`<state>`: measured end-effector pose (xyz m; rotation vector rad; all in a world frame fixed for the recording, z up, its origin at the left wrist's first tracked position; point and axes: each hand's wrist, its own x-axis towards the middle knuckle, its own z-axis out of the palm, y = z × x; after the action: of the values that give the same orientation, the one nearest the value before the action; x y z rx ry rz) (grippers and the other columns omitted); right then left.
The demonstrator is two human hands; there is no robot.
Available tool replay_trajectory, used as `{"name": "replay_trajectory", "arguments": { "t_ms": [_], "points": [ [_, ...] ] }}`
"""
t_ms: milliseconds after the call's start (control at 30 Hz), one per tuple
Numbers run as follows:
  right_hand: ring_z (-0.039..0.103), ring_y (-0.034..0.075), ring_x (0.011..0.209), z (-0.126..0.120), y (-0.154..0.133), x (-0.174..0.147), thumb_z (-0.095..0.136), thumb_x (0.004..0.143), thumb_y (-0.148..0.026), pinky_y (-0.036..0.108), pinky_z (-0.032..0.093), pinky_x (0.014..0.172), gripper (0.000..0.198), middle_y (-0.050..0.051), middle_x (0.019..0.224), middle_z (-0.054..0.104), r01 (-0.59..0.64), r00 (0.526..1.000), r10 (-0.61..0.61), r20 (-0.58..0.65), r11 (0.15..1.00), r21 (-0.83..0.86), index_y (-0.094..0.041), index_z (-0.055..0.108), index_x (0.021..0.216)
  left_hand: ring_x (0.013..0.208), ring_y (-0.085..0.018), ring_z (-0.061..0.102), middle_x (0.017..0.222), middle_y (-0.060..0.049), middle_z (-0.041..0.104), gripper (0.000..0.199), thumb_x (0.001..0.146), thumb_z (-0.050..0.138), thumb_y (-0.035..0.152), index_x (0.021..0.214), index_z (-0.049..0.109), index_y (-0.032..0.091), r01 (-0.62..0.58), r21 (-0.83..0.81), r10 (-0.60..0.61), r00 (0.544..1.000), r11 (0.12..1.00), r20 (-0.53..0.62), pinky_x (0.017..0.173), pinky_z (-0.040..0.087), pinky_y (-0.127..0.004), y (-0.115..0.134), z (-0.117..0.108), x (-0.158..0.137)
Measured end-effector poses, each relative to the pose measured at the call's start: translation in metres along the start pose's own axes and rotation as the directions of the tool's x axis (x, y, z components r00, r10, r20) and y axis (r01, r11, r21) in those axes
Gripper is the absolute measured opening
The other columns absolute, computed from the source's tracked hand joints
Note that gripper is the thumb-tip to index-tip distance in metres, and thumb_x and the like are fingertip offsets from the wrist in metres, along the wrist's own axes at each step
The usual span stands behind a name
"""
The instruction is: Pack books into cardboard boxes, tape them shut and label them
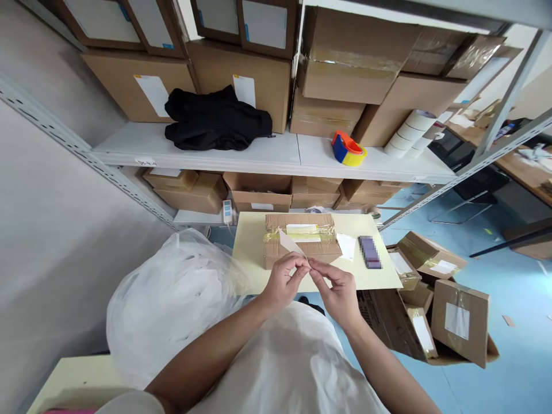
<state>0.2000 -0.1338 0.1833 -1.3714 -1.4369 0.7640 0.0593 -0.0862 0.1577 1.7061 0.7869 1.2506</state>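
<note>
A white paper label (290, 241) is pinched at its lower end between the fingertips of both hands. My left hand (282, 282) grips it from the left side, thumb against forefinger. From the right, my right hand (338, 290) pinches the same corner. Just behind them a taped cardboard box (275, 253) lies on the pale yellow table (250, 279). Yellowish clear tape runs across its top, over a white label (303, 232). Another white paper (346, 246) rests on the table at the box's right, with a dark purple phone-like item (370, 252) beyond it.
Behind the table stands a shelf (276, 155) with cardboard boxes, a black garment (215, 119), a tape dispenser (348, 149) and white tape rolls (407, 135). A large plastic bag (159, 299) bulges on the left. On the floor at right sits a carton of parcels (460, 322).
</note>
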Motion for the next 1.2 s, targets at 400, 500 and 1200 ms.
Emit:
{"name": "replay_trajectory", "arguments": {
  "t_ms": [400,500,1200],
  "points": [
    [0.062,0.020,0.098,-0.004,0.003,0.005,0.056,0.088,-0.040,0.032,0.055,0.077,0.022,0.009,0.107,0.066,-0.206,0.963,0.182,0.200,0.973,0.105,-0.021,0.062,0.081,0.073,-0.013,0.048,0.078,-0.001,0.051,0.021,0.095,0.040,0.032,0.079,0.046,0.019,0.126,-0.003,-0.123,0.974,0.992,0.189,0.070,0.040,-0.026,-0.008,-0.009,-0.009],
    [0.062,0.017,0.091,-0.008,0.007,0.008,0.056,0.088,-0.044,0.031,0.053,0.078,0.025,0.007,0.104,0.066,-0.299,0.939,0.247,0.237,0.929,0.216,-0.020,0.059,0.079,0.073,-0.013,0.049,0.077,0.000,0.050,0.025,0.095,0.040,0.039,0.081,0.045,0.020,0.266,-0.077,-0.248,0.951,0.961,0.184,0.071,0.043,-0.026,-0.016,-0.015,-0.010],
    [0.066,0.014,0.070,-0.045,0.042,0.037,0.078,0.067,-0.048,0.027,0.057,0.066,0.036,0.000,0.070,0.066,-0.485,0.858,0.508,0.078,0.747,0.455,-0.019,0.060,0.079,0.046,-0.011,0.057,0.057,0.006,0.055,0.021,0.090,0.046,0.039,0.081,0.047,0.021,0.438,0.080,-0.436,0.899,0.895,-0.038,0.053,0.045,-0.024,-0.043,-0.078,0.038]
  ]
}}
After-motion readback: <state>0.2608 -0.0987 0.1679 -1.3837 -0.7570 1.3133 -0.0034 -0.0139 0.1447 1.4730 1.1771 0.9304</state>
